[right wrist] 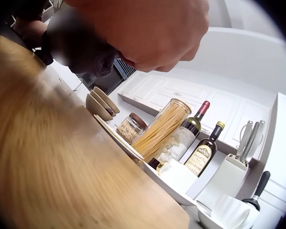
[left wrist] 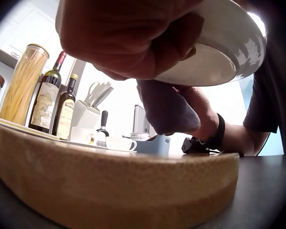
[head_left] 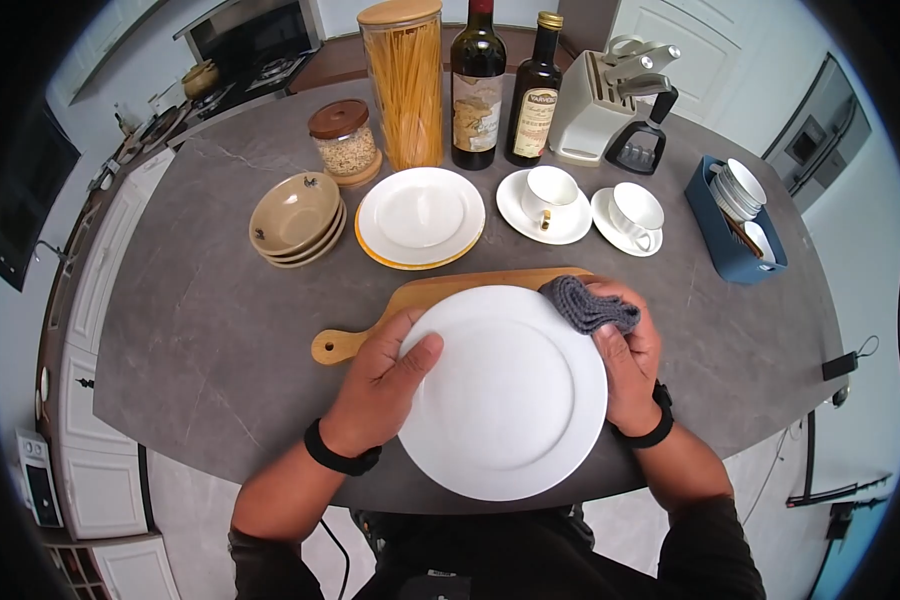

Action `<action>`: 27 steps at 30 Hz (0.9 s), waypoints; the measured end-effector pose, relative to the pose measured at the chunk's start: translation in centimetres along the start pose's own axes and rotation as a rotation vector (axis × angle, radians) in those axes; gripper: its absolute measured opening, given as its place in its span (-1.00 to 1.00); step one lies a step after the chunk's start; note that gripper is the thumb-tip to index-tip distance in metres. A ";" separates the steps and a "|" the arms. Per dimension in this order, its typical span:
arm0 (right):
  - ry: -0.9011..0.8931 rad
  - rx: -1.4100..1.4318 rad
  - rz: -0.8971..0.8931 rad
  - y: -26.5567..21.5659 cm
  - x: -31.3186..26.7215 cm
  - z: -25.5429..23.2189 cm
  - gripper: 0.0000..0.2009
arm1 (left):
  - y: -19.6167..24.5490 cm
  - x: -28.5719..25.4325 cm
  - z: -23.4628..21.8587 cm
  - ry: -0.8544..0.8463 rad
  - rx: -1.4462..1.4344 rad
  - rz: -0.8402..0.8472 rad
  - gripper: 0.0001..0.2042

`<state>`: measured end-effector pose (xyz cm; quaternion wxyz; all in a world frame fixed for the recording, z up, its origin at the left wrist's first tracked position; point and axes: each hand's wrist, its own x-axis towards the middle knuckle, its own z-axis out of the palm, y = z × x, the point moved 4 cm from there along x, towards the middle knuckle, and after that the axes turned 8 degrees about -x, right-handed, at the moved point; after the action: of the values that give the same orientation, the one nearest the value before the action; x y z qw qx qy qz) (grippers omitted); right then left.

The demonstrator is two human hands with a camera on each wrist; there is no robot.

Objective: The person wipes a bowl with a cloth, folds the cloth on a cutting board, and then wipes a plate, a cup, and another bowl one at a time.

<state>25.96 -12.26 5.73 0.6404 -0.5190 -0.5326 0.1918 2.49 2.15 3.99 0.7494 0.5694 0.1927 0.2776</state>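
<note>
A white plate (head_left: 500, 395) is held up above the wooden cutting board (head_left: 430, 293), tilted toward the head camera. The left hand (head_left: 378, 385) grips its left rim, thumb on the face and fingers behind. At the upper right rim the right hand (head_left: 630, 350) pinches a folded dark grey cloth (head_left: 588, 305) against the plate. In the left wrist view, the cloth (left wrist: 167, 107) hangs below the plate (left wrist: 214, 57), close to the left hand (left wrist: 128, 38). The right hand (right wrist: 148, 33) fills the top of the right wrist view, its fingers curled.
Behind the board stand brown bowls (head_left: 295, 215), stacked plates (head_left: 420, 215) and two cups on saucers (head_left: 545, 230). Farther back are an oat jar (head_left: 345, 145), a pasta jar (head_left: 405, 90), two bottles (head_left: 478, 100) and a knife block (head_left: 595, 105). A blue basket (head_left: 720, 235) sits right.
</note>
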 end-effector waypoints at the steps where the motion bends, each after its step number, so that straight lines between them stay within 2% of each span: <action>1: -0.004 0.028 -0.002 -0.2 0.0 0.2 -0.67 | 0.1 0.1 -0.1 0.053 -0.019 0.005 -0.60; 5: 0.034 0.058 -0.013 0.0 -0.1 0.6 -0.67 | 0.0 0.4 -1.2 0.220 -0.145 0.043 -0.65; 7: 0.021 -0.151 -0.190 -0.2 0.1 0.5 -0.66 | -0.6 0.7 -2.1 0.288 -0.186 0.069 -0.65; 9: -0.010 -0.193 -0.213 -0.9 -0.1 1.0 -0.67 | -0.5 0.6 -2.8 0.392 -0.221 0.099 -0.67; 13: -0.005 -0.237 -0.217 -0.7 -0.1 1.2 -0.69 | -0.5 0.5 -2.8 0.426 -0.210 0.165 -0.66; 15: 0.009 -0.227 -0.198 -0.5 0.3 0.9 -0.69 | -0.3 0.5 -2.2 0.313 -0.081 0.099 -0.65; 16: 0.019 -0.175 -0.130 -0.1 0.4 0.6 -0.68 | -0.2 0.4 -2.1 0.313 -0.080 0.097 -0.65; 18: 0.031 -0.125 -0.060 0.1 0.5 0.2 -0.68 | -0.1 0.5 -1.3 0.157 0.062 0.079 -0.65; 20: -0.040 -0.064 0.003 0.5 0.5 0.4 -0.67 | 0.1 0.4 -1.2 0.152 0.058 0.077 -0.65; 22: -0.039 -0.075 -0.010 0.6 0.5 0.7 -0.67 | 0.2 0.5 -1.1 0.141 0.050 0.073 -0.65; 23: -0.036 -0.086 -0.023 0.5 0.5 0.9 -0.67 | 0.0 0.5 -1.1 0.141 0.050 0.073 -0.65; 27: -0.027 -0.146 -0.052 0.0 0.6 1.2 -0.68 | -0.7 0.7 -2.5 0.363 -0.103 0.139 -0.69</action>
<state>25.11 -11.24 5.87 0.5984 -0.5477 -0.5671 0.1429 1.72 4.32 2.62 0.7096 0.4829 0.2701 0.4363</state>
